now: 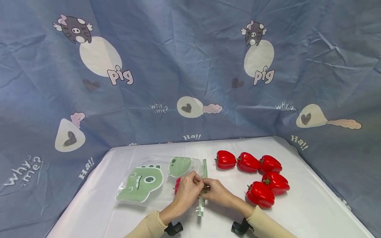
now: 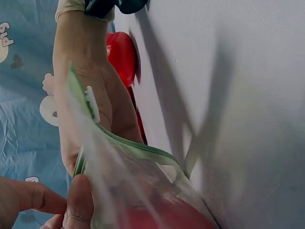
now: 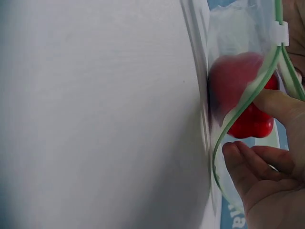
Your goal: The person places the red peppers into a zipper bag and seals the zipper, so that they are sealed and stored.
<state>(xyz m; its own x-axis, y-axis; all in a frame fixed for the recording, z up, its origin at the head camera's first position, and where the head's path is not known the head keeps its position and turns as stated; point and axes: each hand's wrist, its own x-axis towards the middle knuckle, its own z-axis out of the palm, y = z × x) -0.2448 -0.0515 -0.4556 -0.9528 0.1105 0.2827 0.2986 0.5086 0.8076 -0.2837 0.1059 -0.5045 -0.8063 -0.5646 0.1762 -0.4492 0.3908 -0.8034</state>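
Observation:
A clear zip bag (image 1: 160, 185) printed with green cartoon figures lies on the table, its green-edged mouth facing right. My left hand (image 1: 187, 188) pinches the edge of that mouth; its fingers (image 2: 78, 202) show low in the left wrist view. My right hand (image 1: 218, 191) reaches into the opening, thumb and fingers spread apart. Just beyond those fingers, inside the bag, sits a red bell pepper (image 3: 250, 119). The thumb (image 3: 276, 105) overlaps the pepper; whether it touches cannot be told. A white slider (image 3: 282, 33) sits on the green zip.
Several red bell peppers (image 1: 248, 162) lie on the right side of the white table (image 1: 300, 198), two of them (image 1: 260, 195) nearer my right forearm. Behind the table hangs a blue printed cloth (image 1: 190, 66).

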